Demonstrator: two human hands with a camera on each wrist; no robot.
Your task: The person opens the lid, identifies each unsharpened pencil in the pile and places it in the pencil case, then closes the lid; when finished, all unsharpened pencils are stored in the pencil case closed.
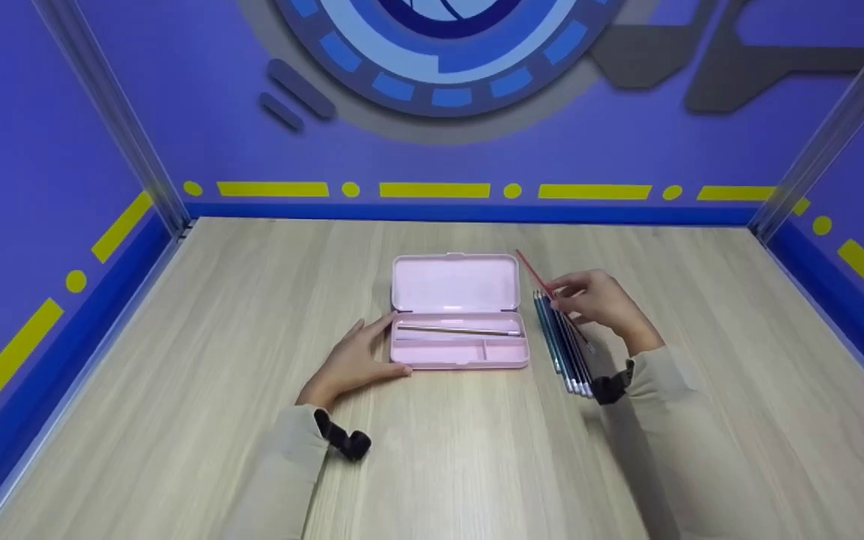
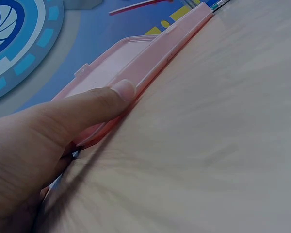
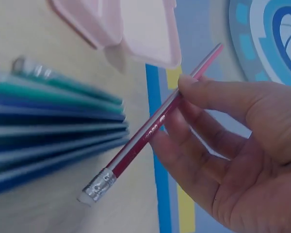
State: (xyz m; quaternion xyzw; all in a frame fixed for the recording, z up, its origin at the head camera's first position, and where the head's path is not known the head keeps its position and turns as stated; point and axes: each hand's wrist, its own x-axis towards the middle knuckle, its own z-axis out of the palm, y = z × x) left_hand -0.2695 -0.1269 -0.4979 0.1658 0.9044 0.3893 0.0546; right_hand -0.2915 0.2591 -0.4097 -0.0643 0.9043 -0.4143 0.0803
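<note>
My right hand [image 1: 603, 306] pinches a red pencil [image 3: 136, 145] between thumb and fingers, above a row of pencils. In the right wrist view the pencil slants, its metal ferrule and white eraser at the lower end. The dark blue and green pencils [image 1: 563, 345] lie side by side on the table, eraser ends toward me. To their left, a pink pencil case [image 1: 439, 352] lies with its lid [image 1: 454, 283] raised. One pencil [image 1: 458, 330] rests in its long back compartment. My left hand [image 1: 353, 361] grips the case's left end, thumb against the front wall [image 2: 131, 94].
The wooden table [image 1: 252, 300] is bounded by blue panels [image 1: 447, 165] at the back and both sides. Clear corner posts [image 1: 121, 112] stand at the back left and back right. Each wrist wears a small black camera [image 1: 349, 442].
</note>
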